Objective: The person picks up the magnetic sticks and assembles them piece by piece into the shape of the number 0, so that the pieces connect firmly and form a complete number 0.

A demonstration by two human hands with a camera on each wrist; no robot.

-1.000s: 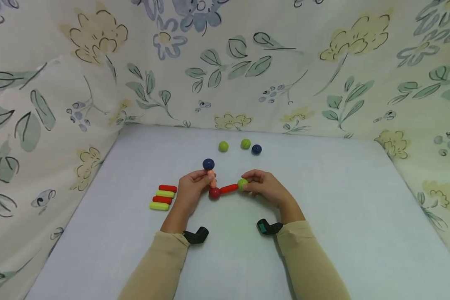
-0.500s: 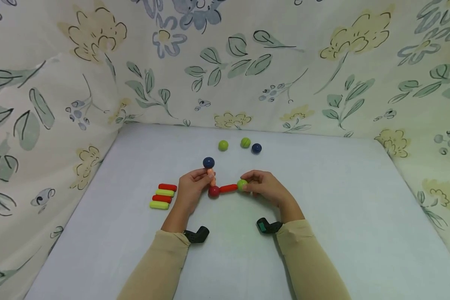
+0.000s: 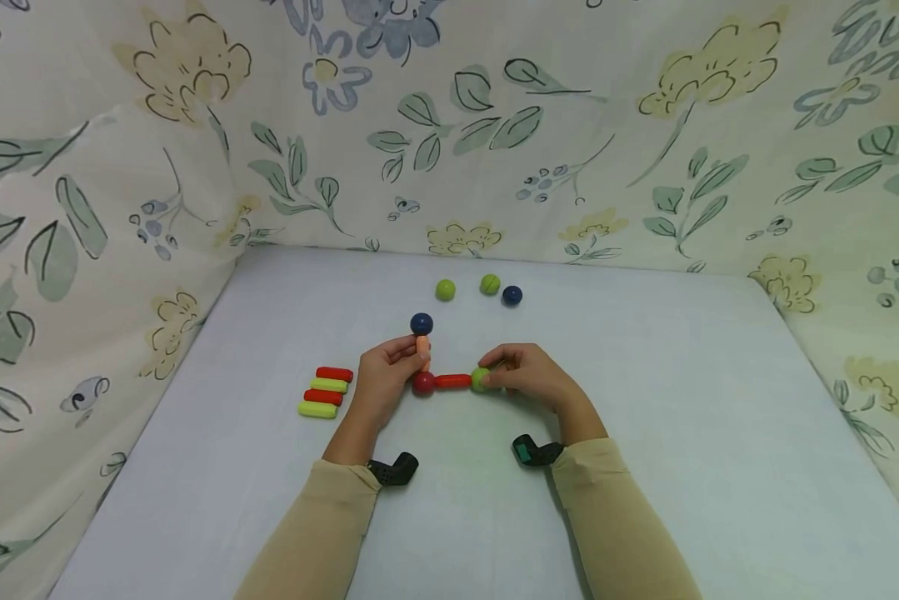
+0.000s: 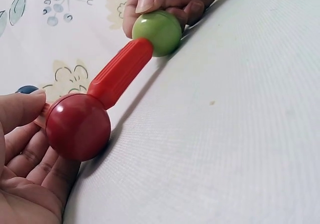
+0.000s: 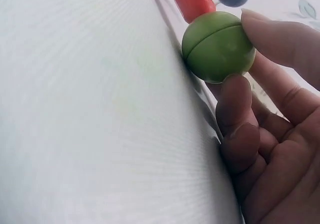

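A red ball (image 3: pixel 423 383) joins two sticks in an L: an orange stick (image 3: pixel 422 346) running back to a dark blue ball (image 3: pixel 422 324), and a red stick (image 3: pixel 452 381) running right to a green ball (image 3: pixel 480 380). My left hand (image 3: pixel 382 377) pinches the orange stick beside the red ball. The green ball (image 5: pixel 218 47) is pinched between thumb and fingers of my right hand (image 3: pixel 533 379). In the left wrist view the red ball (image 4: pixel 78 126) and the red stick (image 4: pixel 121 73) touch end to end.
Left of my left hand lie two red sticks and two yellow-green sticks (image 3: pixel 317 410) in a column. Toward the back of the white table (image 3: pixel 681 417) are two green balls (image 3: pixel 445 290) and a dark blue ball (image 3: pixel 512 296). Floral cloth (image 3: pixel 569 167) hangs behind and at the sides.
The joined piece has turned slightly: its blue ball has shifted a little right, while the red and green balls have moved slightly left. Both hands keep their holds.
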